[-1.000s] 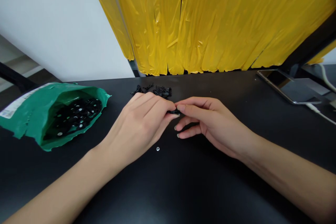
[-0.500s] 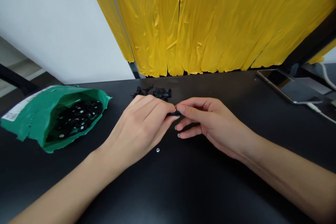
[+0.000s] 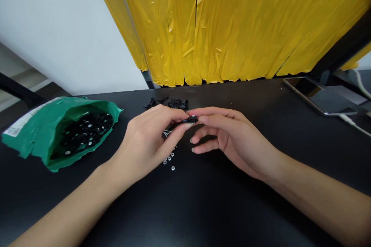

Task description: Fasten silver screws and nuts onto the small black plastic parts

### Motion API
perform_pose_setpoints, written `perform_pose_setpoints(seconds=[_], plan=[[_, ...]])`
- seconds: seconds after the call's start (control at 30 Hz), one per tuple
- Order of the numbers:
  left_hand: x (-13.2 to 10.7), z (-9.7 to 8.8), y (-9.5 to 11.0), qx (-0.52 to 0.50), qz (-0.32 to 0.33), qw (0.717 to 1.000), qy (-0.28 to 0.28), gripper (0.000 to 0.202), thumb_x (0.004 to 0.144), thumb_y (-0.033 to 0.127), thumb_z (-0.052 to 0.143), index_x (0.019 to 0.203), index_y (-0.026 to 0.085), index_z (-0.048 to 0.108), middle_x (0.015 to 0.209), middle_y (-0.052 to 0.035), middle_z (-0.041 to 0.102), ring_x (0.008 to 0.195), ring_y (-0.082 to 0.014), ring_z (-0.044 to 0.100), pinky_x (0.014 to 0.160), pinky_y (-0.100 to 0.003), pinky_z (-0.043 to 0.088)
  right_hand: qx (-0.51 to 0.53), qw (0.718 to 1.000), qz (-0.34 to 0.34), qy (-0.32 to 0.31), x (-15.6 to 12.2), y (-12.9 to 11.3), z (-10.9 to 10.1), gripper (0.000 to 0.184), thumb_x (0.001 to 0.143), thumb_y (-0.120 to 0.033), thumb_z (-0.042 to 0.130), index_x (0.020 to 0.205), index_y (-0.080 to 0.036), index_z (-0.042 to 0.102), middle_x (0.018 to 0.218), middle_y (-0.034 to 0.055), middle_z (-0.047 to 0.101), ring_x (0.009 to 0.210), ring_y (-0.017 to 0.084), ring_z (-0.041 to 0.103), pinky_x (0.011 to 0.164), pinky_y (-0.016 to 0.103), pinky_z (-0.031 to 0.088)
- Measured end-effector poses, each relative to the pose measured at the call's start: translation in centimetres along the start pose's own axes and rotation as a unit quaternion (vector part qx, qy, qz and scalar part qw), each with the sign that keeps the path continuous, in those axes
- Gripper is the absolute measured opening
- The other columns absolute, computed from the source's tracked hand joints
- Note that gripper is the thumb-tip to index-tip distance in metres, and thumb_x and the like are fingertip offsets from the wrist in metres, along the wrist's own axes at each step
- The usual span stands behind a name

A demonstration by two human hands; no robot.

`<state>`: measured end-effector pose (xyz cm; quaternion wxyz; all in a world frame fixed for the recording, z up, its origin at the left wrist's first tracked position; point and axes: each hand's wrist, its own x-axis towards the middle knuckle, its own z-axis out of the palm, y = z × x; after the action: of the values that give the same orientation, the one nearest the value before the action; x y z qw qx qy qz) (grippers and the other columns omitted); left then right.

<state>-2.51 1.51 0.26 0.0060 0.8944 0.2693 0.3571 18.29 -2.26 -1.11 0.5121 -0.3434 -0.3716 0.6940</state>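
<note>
Left grip (image 3: 147,132) and right grip (image 3: 236,131) are pinching a black part (image 3: 190,120) right of the bag (image 3: 39,131), seemingly light, stiff, best held endwise.

Black tabletop (image 3: 208,212): green bag (image 3: 34,133) left, black pieces (image 3: 178,104) toward back, silvery rings (image 3: 169,158) nearer, phone (image 3: 319,96) right.

On the table (image 3: 203,208), the bag (image 3: 34,123) lies left, its mouth toward the right, with parts (image 3: 87,131) inside. Right of it, a piece (image 3: 189,120) sits between left hand (image 3: 145,135) and right hand (image 3: 234,127), in the grip of both. Rings (image 3: 173,168) lie beside the left hand, on its near side. A heap (image 3: 178,103) lies behind the hands, near the table's back edge. Far right, toward the back, lies the phone (image 3: 319,96), a cable (image 3: 349,120) at its near edge. Sheeting (image 3: 232,27) hangs behind the table.
</note>
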Motion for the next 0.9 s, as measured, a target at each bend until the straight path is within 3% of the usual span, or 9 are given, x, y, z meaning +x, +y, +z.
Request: perform_pose_setpoints(seconds=[0.1,0.23,0.37,0.57,0.7,0.8,0.9], plan=[[0.1,0.0,0.3,-0.064,-0.093,0.993,0.030,0.011,0.095,0.018,0.075,0.106,0.018,0.072,0.089,0.0021,0.076,0.077,-0.0079,0.069,0.072,-0.018,0.053,-0.020,0.998,-0.057,-0.024,0.2,0.3,-0.1,0.023,0.088,-0.019,0.080,0.112,-0.022,0.083,0.093,0.0017,0.074,0.075,0.012,0.074,0.066,0.029,0.072],[0.0,0.6,0.8,-0.149,-0.159,0.975,0.040,0.008,0.094,0.019,0.076,0.101,0.021,0.073,0.086,0.0051,0.074,0.075,-0.0059,0.068,0.070,-0.015,0.053,-0.058,0.993,-0.107,-0.010,0.3,0.9,0.1,0.029,0.083,-0.020,0.088,0.111,-0.026,0.084,0.091,-0.0008,0.074,0.071,0.010,0.072,0.061,0.025,0.071],[-0.2,1.1,1.1,-0.210,-0.183,0.959,0.042,0.009,0.094,0.019,0.076,0.102,0.023,0.074,0.086,0.0056,0.075,0.077,-0.0061,0.069,0.074,-0.015,0.055,-0.066,0.991,-0.120,0.001,0.2,1.2,0.2,0.025,0.086,-0.024,0.087,0.110,-0.025,0.083,0.084,-0.0013,0.075,0.071,0.010,0.072,0.060,0.023,0.071],[-0.2,1.3,1.6,-0.207,-0.185,0.960,0.039,0.014,0.094,0.019,0.075,0.107,0.021,0.075,0.090,0.0042,0.077,0.078,-0.0072,0.070,0.075,-0.016,0.057,-0.060,0.990,-0.125,0.006,0.3,1.1,0.1,0.021,0.095,-0.031,0.079,0.114,-0.022,0.079,0.083,0.0005,0.077,0.076,0.012,0.075,0.062,0.025,0.071],[-0.1,1.2,1.5,-0.208,-0.231,0.948,0.065,0.009,0.098,0.026,0.072,0.105,0.022,0.077,0.095,0.0023,0.080,0.081,-0.0090,0.072,0.075,-0.018,0.057,-0.049,0.991,-0.123,0.000,0.4,1.1,0.0,0.019,0.097,-0.032,0.077,0.113,-0.022,0.077,0.090,0.0008,0.078,0.073,0.014,0.078,0.060,0.025,0.070],[0.3,0.9,1.2,-0.243,-0.267,0.929,0.079,0.014,0.101,0.033,0.070,0.101,0.023,0.079,0.089,0.0027,0.077,0.075,-0.0079,0.067,0.069,-0.017,0.054,-0.048,0.991,-0.125,-0.020,0.1,1.1,0.2,0.017,0.098,-0.032,0.076,0.112,-0.023,0.078,0.095,0.0009,0.078,0.067,0.012,0.077,0.059,0.023,0.069],[0.7,0.8,1.0,-0.357,-0.290,0.888,0.020,0.021,0.101,0.038,0.070,0.091,0.022,0.080,0.080,0.0024,0.074,0.071,-0.0073,0.064,0.065,-0.015,0.052,-0.060,0.988,-0.134,-0.044,-0.2,1.1,0.3,0.015,0.100,-0.031,0.074,0.112,-0.027,0.081,0.088,-0.0018,0.076,0.063,0.009,0.074,0.059,0.020,0.067]])
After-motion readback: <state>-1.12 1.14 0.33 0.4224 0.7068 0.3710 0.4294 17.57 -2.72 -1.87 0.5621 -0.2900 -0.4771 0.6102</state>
